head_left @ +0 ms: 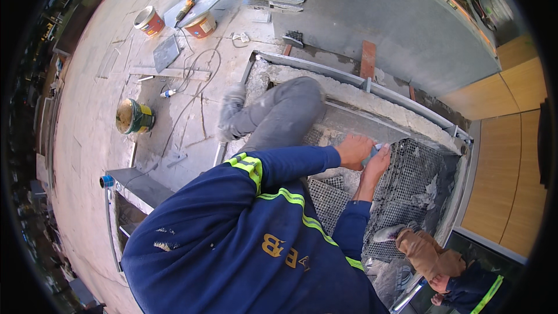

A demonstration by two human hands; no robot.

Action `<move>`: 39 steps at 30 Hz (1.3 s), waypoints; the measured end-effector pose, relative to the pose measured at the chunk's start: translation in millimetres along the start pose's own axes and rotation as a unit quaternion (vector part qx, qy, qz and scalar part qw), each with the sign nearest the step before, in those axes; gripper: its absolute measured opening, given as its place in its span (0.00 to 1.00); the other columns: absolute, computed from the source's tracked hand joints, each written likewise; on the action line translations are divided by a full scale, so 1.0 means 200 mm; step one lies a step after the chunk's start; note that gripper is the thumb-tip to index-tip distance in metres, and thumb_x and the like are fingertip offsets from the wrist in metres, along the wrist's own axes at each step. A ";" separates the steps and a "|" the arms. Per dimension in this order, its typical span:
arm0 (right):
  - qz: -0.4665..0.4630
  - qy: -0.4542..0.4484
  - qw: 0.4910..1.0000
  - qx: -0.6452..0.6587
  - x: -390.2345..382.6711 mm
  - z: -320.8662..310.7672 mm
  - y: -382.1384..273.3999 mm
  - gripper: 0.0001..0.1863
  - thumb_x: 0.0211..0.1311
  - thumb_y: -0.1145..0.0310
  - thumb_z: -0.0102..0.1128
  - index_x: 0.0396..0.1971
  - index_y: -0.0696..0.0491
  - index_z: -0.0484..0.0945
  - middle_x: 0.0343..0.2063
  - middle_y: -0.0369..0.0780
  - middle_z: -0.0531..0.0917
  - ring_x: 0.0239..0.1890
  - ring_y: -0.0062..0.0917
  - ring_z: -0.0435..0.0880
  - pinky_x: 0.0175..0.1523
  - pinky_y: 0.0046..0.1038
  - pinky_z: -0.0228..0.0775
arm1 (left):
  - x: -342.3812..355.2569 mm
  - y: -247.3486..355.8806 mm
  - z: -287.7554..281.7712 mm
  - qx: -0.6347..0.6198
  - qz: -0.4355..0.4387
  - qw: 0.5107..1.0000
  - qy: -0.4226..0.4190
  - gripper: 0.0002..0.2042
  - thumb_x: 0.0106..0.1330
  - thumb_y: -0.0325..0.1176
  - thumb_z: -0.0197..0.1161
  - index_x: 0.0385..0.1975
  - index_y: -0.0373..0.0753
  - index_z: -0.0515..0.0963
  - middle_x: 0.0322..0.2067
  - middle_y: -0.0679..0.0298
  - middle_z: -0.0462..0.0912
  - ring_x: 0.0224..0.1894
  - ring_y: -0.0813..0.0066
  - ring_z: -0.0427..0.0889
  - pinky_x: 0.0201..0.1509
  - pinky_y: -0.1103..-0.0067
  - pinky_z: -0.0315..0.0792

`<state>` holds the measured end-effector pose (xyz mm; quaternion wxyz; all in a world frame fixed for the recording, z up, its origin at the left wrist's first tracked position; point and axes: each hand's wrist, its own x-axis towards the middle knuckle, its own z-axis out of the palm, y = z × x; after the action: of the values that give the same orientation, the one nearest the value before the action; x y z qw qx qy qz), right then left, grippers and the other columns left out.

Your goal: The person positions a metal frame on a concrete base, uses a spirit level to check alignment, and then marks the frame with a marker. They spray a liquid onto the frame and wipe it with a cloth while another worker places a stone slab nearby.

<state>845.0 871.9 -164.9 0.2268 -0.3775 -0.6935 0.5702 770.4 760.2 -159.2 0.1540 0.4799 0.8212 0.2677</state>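
Head view: small pale-blue piece between the two hands, beside a grid-patterned panel.
Piece sits at the fingertips, right of the left hand and just left of the right hand's upper fingers; largely covered. Visible part runs roughly upper right to lower left; which end is front cannot be told. Left hand: back up, fingers curled toward the piece, forearm in a navy sleeve reaching across from the left. Right hand: raised from below, wrist bare, fingers pointing up and bent in toward the left hand. Both hands close in around the piece; whether each is clenched on it, cannot tell.
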 end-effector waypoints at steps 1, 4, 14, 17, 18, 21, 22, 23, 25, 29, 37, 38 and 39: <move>-0.075 0.018 0.991 -0.112 0.00 -0.01 -0.02 0.22 0.85 0.56 0.44 0.42 0.60 0.80 0.41 0.43 0.84 0.43 0.31 0.84 0.50 0.38 0.76 | -0.01 -0.04 0.08 -0.059 0.017 0.998 0.022 0.36 0.57 0.44 0.74 0.63 0.31 0.70 0.53 0.44 0.80 0.53 0.47 0.82 0.56 0.56 0.72; -0.230 0.033 0.925 -0.302 -0.02 0.02 -0.07 0.22 0.85 0.59 0.43 0.43 0.62 0.80 0.42 0.45 0.84 0.46 0.31 0.84 0.50 0.36 0.76 | 0.02 -0.08 0.22 -0.264 0.024 0.963 0.056 0.37 0.59 0.40 0.75 0.65 0.31 0.66 0.56 0.41 0.77 0.58 0.43 0.79 0.61 0.58 0.73; 0.143 0.086 0.933 0.319 0.48 -0.04 0.22 0.23 0.82 0.50 0.49 0.49 0.57 0.79 0.29 0.37 0.79 0.28 0.21 0.75 0.25 0.26 0.60 | -0.20 -0.42 -0.15 -0.283 -0.056 0.941 0.178 0.41 0.58 0.35 0.81 0.70 0.40 0.65 0.62 0.50 0.75 0.65 0.49 0.77 0.68 0.64 0.71; 0.248 0.113 0.948 0.165 0.81 0.14 0.77 0.24 0.77 0.52 0.56 0.57 0.58 0.75 0.31 0.36 0.77 0.27 0.19 0.75 0.25 0.25 0.66 | -0.34 -0.60 -0.35 -0.242 -0.080 0.946 0.201 0.40 0.58 0.34 0.81 0.69 0.40 0.66 0.62 0.51 0.76 0.65 0.54 0.78 0.68 0.66 0.72; 0.206 0.018 0.976 0.072 0.80 0.34 0.86 0.26 0.75 0.55 0.59 0.61 0.59 0.73 0.38 0.39 0.80 0.31 0.21 0.79 0.33 0.26 0.73 | -0.42 -0.70 -0.40 -0.237 -0.106 0.943 0.210 0.40 0.58 0.34 0.81 0.69 0.39 0.66 0.62 0.52 0.76 0.64 0.56 0.79 0.68 0.67 0.72; 0.096 -0.129 0.987 0.005 0.69 0.94 1.09 0.32 0.71 0.65 0.62 0.72 0.57 0.66 0.59 0.44 0.81 0.47 0.31 0.83 0.55 0.32 0.79 | -0.64 -0.96 -0.53 -0.223 -0.152 0.935 0.230 0.39 0.59 0.33 0.81 0.69 0.38 0.66 0.61 0.53 0.77 0.62 0.61 0.80 0.66 0.69 0.74; 0.047 -0.178 0.981 -0.061 0.64 1.15 1.11 0.32 0.72 0.66 0.61 0.72 0.57 0.65 0.62 0.45 0.80 0.51 0.34 0.84 0.60 0.34 0.77 | -0.72 -1.07 -0.57 -0.214 -0.165 0.934 0.235 0.39 0.59 0.33 0.81 0.69 0.38 0.66 0.61 0.53 0.77 0.62 0.62 0.80 0.65 0.69 0.75; -0.001 -0.228 0.965 -0.129 0.57 1.38 1.09 0.32 0.72 0.66 0.61 0.72 0.56 0.65 0.66 0.46 0.79 0.56 0.37 0.84 0.64 0.36 0.74 | -0.80 -1.17 -0.60 -0.208 -0.180 0.931 0.241 0.39 0.59 0.33 0.81 0.69 0.38 0.66 0.60 0.53 0.78 0.61 0.63 0.81 0.65 0.70 0.75; -0.015 -0.295 0.946 -0.136 0.41 1.80 1.01 0.32 0.72 0.61 0.60 0.72 0.56 0.66 0.62 0.52 0.81 0.62 0.44 0.84 0.66 0.41 0.74 | -0.93 -1.33 -0.72 -0.207 -0.215 0.912 0.282 0.39 0.59 0.32 0.81 0.70 0.37 0.66 0.60 0.52 0.78 0.60 0.62 0.82 0.64 0.70 0.76; 0.079 -0.305 0.938 -0.144 0.05 2.61 0.58 0.24 0.77 0.57 0.52 0.63 0.57 0.74 0.60 0.55 0.81 0.62 0.52 0.80 0.67 0.43 0.71 | -1.26 -1.79 -0.89 -0.183 -0.303 0.885 0.303 0.39 0.59 0.32 0.81 0.69 0.34 0.66 0.61 0.49 0.78 0.63 0.53 0.80 0.66 0.67 0.74; -0.066 -0.211 0.933 -0.284 0.10 3.68 0.77 0.35 0.78 0.55 0.43 0.72 0.68 0.62 0.70 0.64 0.68 0.76 0.52 0.64 0.81 0.45 0.50 | -1.47 -2.83 -1.00 -0.204 -0.308 0.868 0.331 0.38 0.59 0.30 0.80 0.68 0.33 0.67 0.55 0.51 0.81 0.56 0.63 0.84 0.62 0.70 0.77; -0.055 -0.218 0.936 -0.272 0.07 3.77 0.76 0.37 0.77 0.58 0.43 0.74 0.70 0.56 0.74 0.63 0.63 0.80 0.49 0.58 0.84 0.47 0.38 | -1.51 -2.95 -0.98 -0.203 -0.310 0.863 0.343 0.37 0.59 0.28 0.79 0.68 0.33 0.67 0.54 0.52 0.81 0.54 0.64 0.84 0.61 0.70 0.77; -0.063 -0.195 0.939 -0.276 0.05 3.82 0.80 0.37 0.76 0.58 0.43 0.75 0.69 0.56 0.74 0.63 0.64 0.80 0.49 0.57 0.84 0.47 0.38 | -1.49 -3.05 -0.98 -0.217 -0.319 0.856 0.344 0.37 0.59 0.28 0.80 0.68 0.33 0.67 0.54 0.52 0.82 0.55 0.64 0.84 0.62 0.70 0.77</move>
<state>311.3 416.7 -509.8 0.0097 -0.2623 -0.8765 0.4035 386.3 201.7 -359.8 0.0385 0.0231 0.8510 0.5233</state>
